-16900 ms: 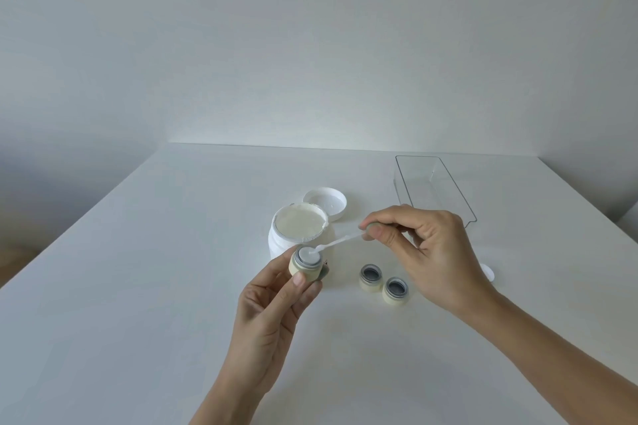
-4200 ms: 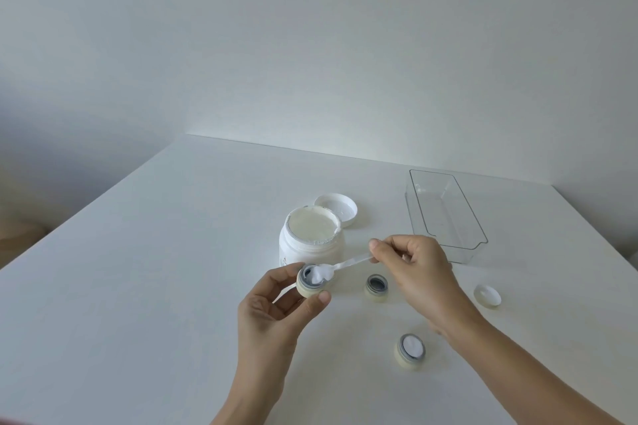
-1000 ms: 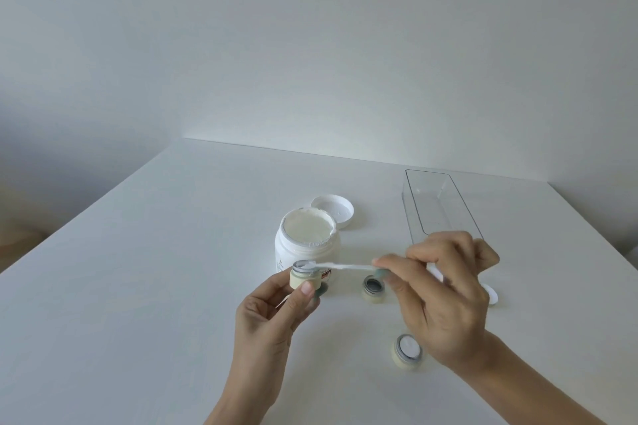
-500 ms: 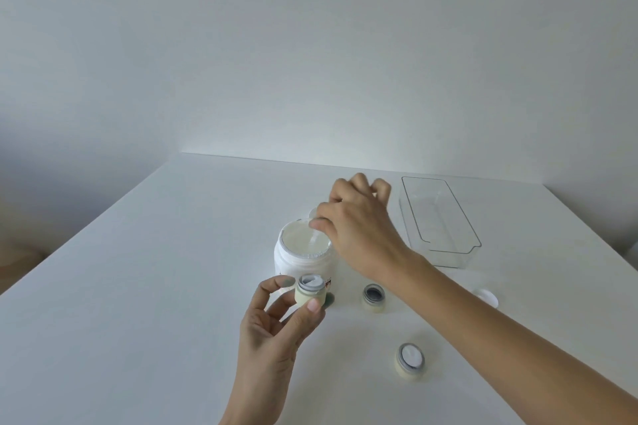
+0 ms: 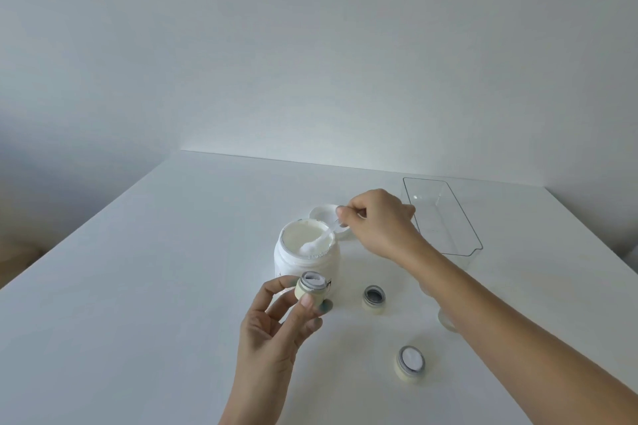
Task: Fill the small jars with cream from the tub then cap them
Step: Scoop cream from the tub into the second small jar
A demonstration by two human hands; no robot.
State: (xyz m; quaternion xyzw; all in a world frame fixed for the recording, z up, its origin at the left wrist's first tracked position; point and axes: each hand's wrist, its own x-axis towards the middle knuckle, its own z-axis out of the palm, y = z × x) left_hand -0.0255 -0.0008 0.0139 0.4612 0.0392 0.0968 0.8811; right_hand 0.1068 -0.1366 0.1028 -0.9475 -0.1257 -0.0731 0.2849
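The right hand (image 5: 378,222) was closed in a pinch on the handle of a small clear spatula (image 5: 328,233), whose tip dipped into the cream at the 4 o'clock edge of the open white tub (image 5: 305,254). The tub stood near the middle of the white table (image 5: 138,286), with its white lid (image 5: 328,217) lying just behind it at 1 o'clock, partly hidden by the hand. The left hand (image 5: 272,324) gripped a small pale jar (image 5: 310,288) between thumb and fingertips, held upright just in front of the tub at 6 o'clock (its mouth showed some white cream, not to the brim). A second small jar (image 5: 374,298), dark inside, stood on the table at 4 o'clock from the tub. A third jar (image 5: 410,363), filled white and uncapped, stood farther toward 5 o'clock, beside the right forearm. A clear plastic tray (image 5: 445,217) lay at 3 o'clock, well apart from the tub.
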